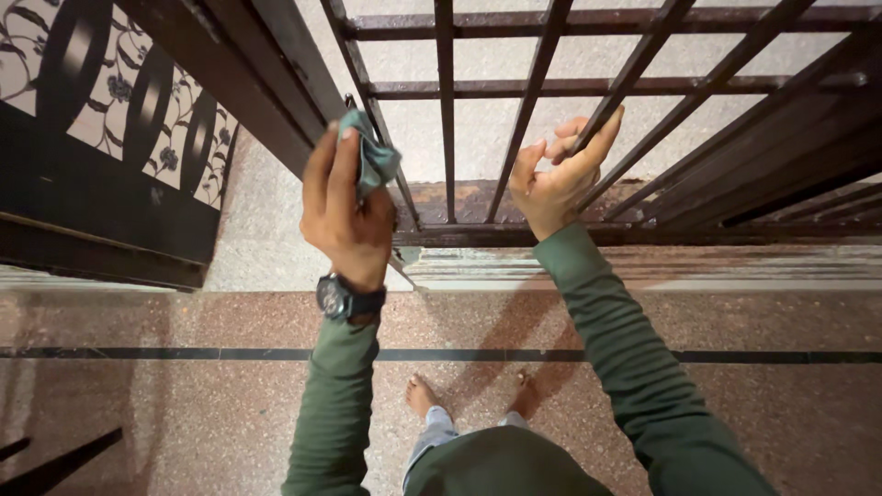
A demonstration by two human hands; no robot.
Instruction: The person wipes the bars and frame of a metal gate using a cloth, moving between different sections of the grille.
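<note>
Dark metal makes up the barred gate [447,119], and a patterned door panel [110,119] stands at the far left. The left hand [344,207], with a black watch [347,298] on its wrist, is closed tight on a blue-green cloth [372,156] and presses it on a slanted bar. The right hand [556,179] curls its grip round another bar. How much of the gate is wiped cannot be told; brown rusty marks still show on the bottom rail [459,197].
</note>
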